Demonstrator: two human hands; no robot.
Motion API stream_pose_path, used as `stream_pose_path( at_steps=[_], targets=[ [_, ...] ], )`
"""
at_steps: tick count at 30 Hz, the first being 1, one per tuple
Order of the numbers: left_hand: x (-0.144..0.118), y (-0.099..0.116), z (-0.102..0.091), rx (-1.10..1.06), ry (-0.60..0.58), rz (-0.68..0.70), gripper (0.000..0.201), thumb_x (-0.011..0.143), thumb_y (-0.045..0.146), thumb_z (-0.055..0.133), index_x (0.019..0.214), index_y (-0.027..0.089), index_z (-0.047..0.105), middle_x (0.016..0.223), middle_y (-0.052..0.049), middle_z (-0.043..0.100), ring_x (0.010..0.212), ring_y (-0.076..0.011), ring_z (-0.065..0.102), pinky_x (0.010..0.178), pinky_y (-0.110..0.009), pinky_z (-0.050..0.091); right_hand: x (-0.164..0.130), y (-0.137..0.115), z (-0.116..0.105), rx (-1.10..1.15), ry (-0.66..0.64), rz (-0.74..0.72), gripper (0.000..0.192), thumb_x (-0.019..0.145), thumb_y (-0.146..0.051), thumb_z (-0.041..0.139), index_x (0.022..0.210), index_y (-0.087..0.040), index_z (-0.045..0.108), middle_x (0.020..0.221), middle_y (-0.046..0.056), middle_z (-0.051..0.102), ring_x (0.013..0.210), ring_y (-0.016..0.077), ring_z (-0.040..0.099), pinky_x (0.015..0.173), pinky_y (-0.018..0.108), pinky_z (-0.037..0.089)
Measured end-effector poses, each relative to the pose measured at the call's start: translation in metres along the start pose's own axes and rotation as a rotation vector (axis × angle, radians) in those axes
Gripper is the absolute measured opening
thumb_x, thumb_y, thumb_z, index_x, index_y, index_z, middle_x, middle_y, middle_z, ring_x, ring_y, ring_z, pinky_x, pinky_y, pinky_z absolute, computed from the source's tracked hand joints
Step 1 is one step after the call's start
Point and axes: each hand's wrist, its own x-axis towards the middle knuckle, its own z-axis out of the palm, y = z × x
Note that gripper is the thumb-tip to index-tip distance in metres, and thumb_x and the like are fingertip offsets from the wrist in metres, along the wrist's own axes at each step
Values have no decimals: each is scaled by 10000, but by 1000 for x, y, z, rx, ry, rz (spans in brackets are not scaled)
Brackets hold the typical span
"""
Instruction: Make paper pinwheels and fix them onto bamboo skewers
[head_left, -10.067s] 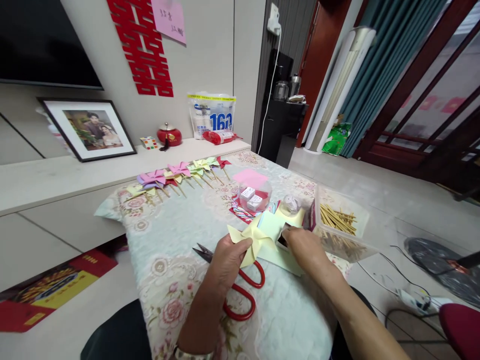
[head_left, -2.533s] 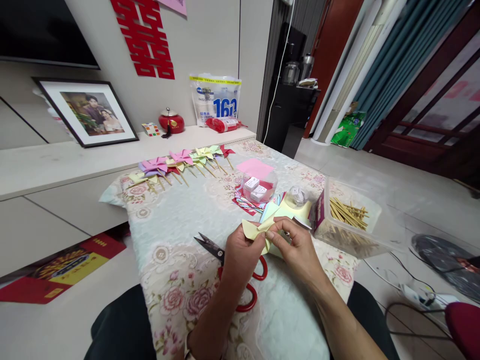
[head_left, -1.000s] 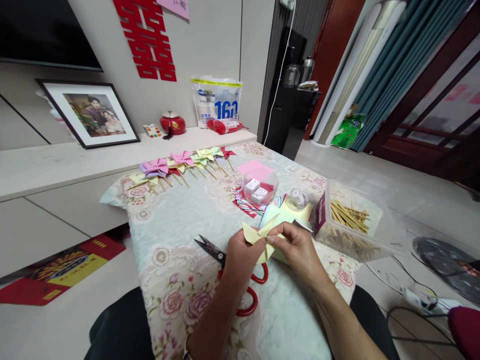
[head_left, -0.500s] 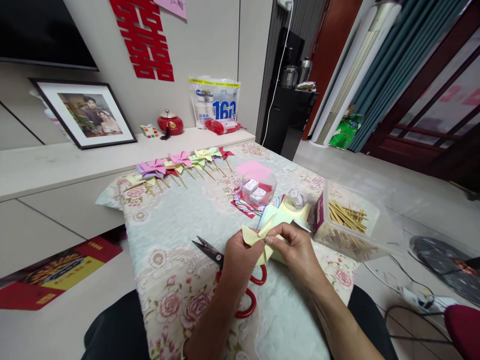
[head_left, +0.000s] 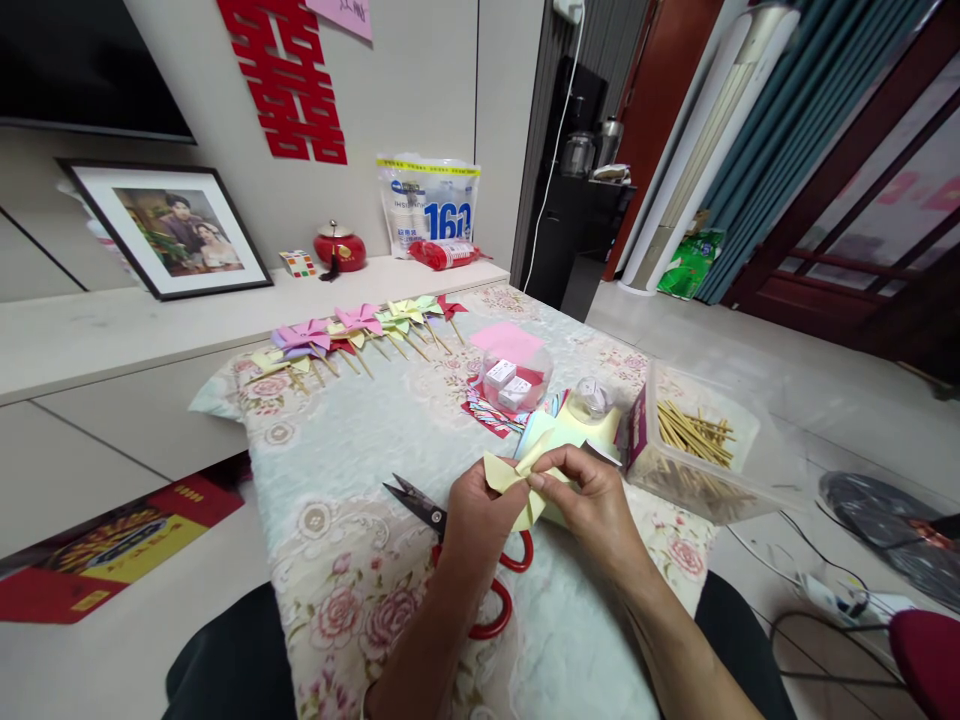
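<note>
Between my hands is a pale yellow paper pinwheel (head_left: 533, 511), its blades folded in toward the middle. My left hand (head_left: 484, 508) is closed on its left side. The thumb and fingers of my right hand (head_left: 586, 487) pinch it near the centre. Whether a pin is at the centre is hidden by my fingertips. Under my left forearm lie scissors (head_left: 420, 505) with black blades and red handles, the blades apart. Sheets of yellow and light blue paper (head_left: 574, 431) lie just beyond my hands.
Finished pinwheels on sticks (head_left: 360, 322) lie along the table's far left. A round clear container (head_left: 536, 392) holds small white boxes. A smaller clear container (head_left: 591, 398) stands beside it. At right, a plastic box (head_left: 686, 470) holds many thin sticks. A pink sheet (head_left: 508, 341) lies behind.
Both hands stay almost in place on the yellow pinwheel, with only slight finger movement. The view has shifted very slightly; the other things on the table lie as before.
</note>
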Motion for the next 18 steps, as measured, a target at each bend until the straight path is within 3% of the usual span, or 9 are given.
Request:
stream_pose_path(
  at_steps=[6, 12, 15, 18],
  targets=[
    [0, 3, 2, -70, -21, -23, 296, 582, 225, 771, 839, 127, 660, 662, 3, 711, 550, -129, 606, 530, -221, 482, 0, 3, 1, -9, 41, -61, 120, 814, -305, 685, 825, -201, 626, 814, 19, 691, 767, 189, 614, 704, 284, 456],
    [-2, 4, 3, -127, -53, -19, 299, 589, 208, 772, 852, 135, 650, 684, -5, 725, 593, -140, 633, 580, -234, 508, 1, 5, 3, -10, 111, -8, 221, 774, -335, 722, 875, -203, 577, 817, 37, 696, 777, 210, 647, 664, 289, 475],
    [-2, 6, 3, -144, -73, -26, 334, 588, 233, 798, 873, 125, 660, 713, -24, 738, 617, -149, 647, 600, -241, 515, 1, 3, 5, 43, 112, 22, 404, 771, -312, 721, 1130, -190, 582, 761, -3, 667, 705, 182, 630, 630, 277, 467],
    [-1, 7, 1, -162, -81, -38, 375, 571, 250, 833, 880, 120, 664, 718, -33, 743, 631, -158, 658, 605, -245, 518, 0, -1, 6, 99, 101, 60, 698, 777, -304, 718, 1410, -176, 452, 757, -22, 652, 684, 164, 607, 632, 277, 457]
  ],
)
